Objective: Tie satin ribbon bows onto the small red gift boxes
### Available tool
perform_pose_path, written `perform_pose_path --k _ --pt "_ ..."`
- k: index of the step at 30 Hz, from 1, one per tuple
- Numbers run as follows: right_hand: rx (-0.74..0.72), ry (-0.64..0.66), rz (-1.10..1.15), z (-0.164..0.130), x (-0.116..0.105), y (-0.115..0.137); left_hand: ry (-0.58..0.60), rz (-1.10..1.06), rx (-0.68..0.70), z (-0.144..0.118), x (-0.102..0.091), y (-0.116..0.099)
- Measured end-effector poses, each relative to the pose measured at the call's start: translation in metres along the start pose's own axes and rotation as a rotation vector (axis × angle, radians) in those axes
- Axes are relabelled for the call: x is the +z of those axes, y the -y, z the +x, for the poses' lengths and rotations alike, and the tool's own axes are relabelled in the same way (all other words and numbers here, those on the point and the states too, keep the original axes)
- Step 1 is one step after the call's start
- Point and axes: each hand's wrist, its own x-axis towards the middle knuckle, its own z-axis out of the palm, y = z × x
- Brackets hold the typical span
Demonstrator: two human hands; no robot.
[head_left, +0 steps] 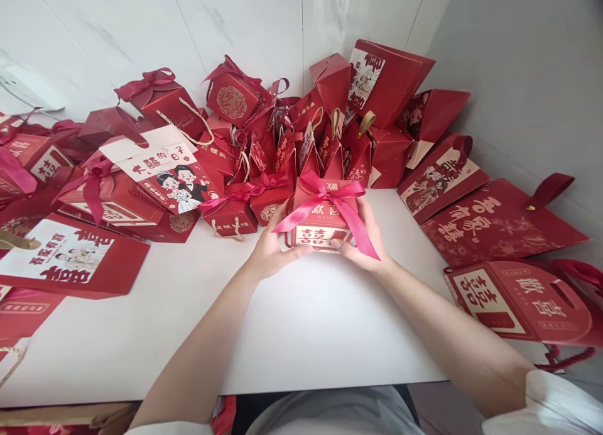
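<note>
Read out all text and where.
"歡喜": held box, lower-right box.
"囍": those, two left boxes.
"大囍的日子": cartoon-couple box, centre-left.
"吾家有囍": mid-right box.
"吾家有…": front-left box, last character unclear.
Rest: too small or blurred.

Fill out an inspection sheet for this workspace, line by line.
Surface: white table, bearing things along the back and both sides.
Held item: red box with a pink bow; resting or raised, cannot tell.
Clutter: ribboned boxes piled close together; handled red packages at right.
Grips: left grip and right grip on opposite sides of the red box.
Cables: nothing seen.
Surroundings: marbled tiles behind, grey wall at right.
</note>
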Motion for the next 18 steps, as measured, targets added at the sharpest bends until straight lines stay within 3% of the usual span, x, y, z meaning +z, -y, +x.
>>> perform_pose_path --k 6,10,18 --pt "0.095 0.037 0.106 -0.006 0.006 -0.010 -0.055 -0.094 -0.001 0.001 0.005 0.019" --pt "0.167 0.001 0.167 -0.007 0.012 -0.016 -0.006 -0.111 0.031 0.002 0.004 0.030" --pt "0.339 0.039 0.297 -0.006 0.016 -0.019 -0.054 -0.126 -0.052 0.005 0.007 0.035"
